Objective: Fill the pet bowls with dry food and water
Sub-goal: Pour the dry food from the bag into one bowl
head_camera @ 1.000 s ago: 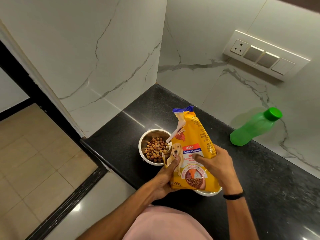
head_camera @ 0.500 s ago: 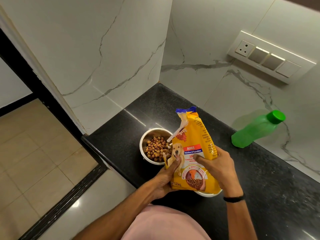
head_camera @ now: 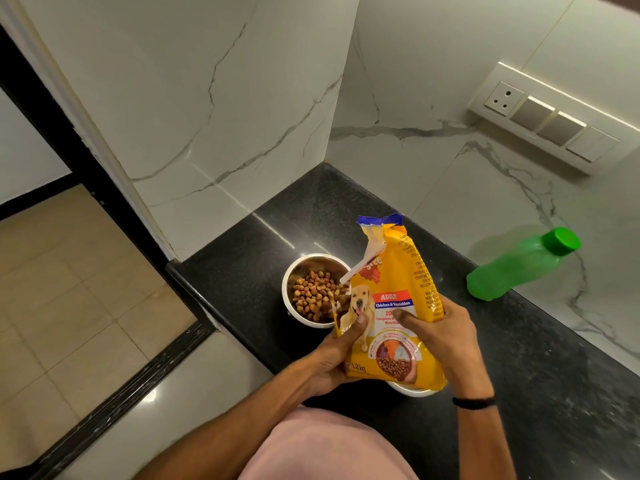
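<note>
I hold a yellow dog food bag (head_camera: pixel 394 299) upright over the black counter, its torn corner hanging open on the left side. My left hand (head_camera: pixel 332 355) grips the bag's lower left edge. My right hand (head_camera: pixel 440 337) clasps its right side, thumb across the front. A steel bowl (head_camera: pixel 294 275) holding brown kibble (head_camera: pixel 313 297) sits just left of the bag. A second bowl (head_camera: pixel 412 391) shows only as a white rim under the bag. A green capped water bottle (head_camera: pixel 519 266) stands by the back wall, to the right.
The black granite counter (head_camera: pixel 554 375) ends at an edge on the left, with tiled floor (head_camera: pixel 69 306) below. Marble walls close the corner behind the bowls. A switch panel (head_camera: pixel 550 119) is on the right wall.
The bag and both hands keep the same grip and pose. Only the view has shifted slightly.
</note>
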